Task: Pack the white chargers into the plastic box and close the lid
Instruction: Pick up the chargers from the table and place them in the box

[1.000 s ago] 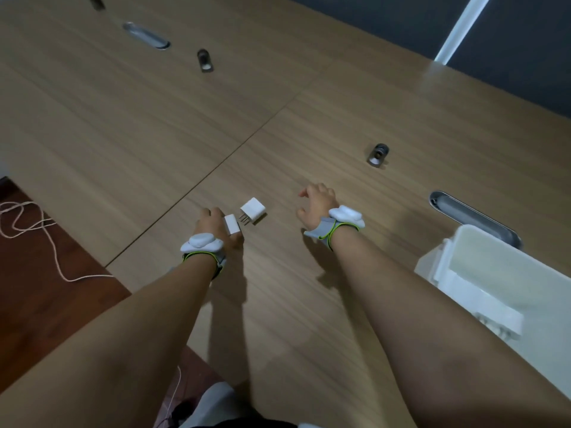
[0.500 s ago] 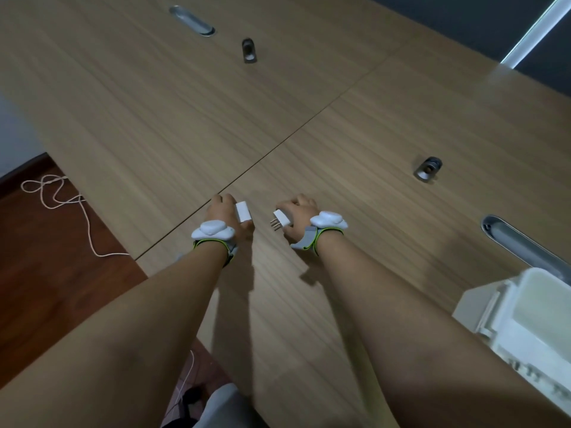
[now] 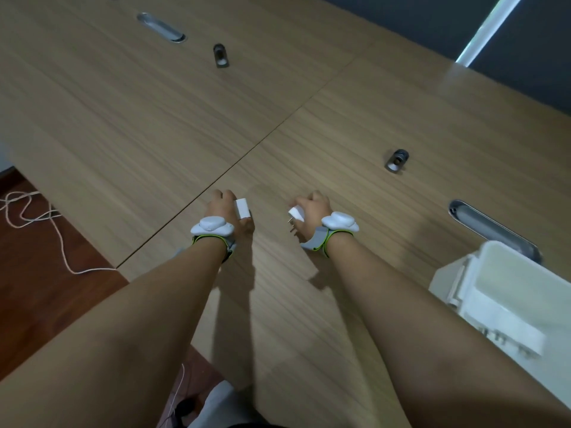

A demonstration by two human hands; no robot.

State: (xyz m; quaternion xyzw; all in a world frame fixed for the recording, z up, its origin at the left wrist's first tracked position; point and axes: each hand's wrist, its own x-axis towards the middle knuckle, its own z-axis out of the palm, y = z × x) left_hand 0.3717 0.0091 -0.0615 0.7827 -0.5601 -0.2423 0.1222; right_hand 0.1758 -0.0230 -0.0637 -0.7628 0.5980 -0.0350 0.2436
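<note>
My left hand (image 3: 223, 208) is closed around a white charger (image 3: 241, 208) just above the wooden table (image 3: 123, 103). My right hand (image 3: 313, 208) grips a second white charger (image 3: 296, 214), whose metal prongs point down and left. Both hands hover side by side near the table's middle. The white plastic box (image 3: 509, 291) stands open at the right edge of the view, its lid tilted up on the left side and several chargers lying inside.
Two small metal cylinders (image 3: 396, 160) (image 3: 220, 55) sit on the table farther away. Oval cable grommets (image 3: 491, 230) (image 3: 161, 27) are set into the tabletop. A white cord (image 3: 46, 230) lies on the red-brown floor at left.
My right hand reached left and picked up the loose charger from the table. Both hands now hold chargers and have drawn slightly apart; the view shifted.
</note>
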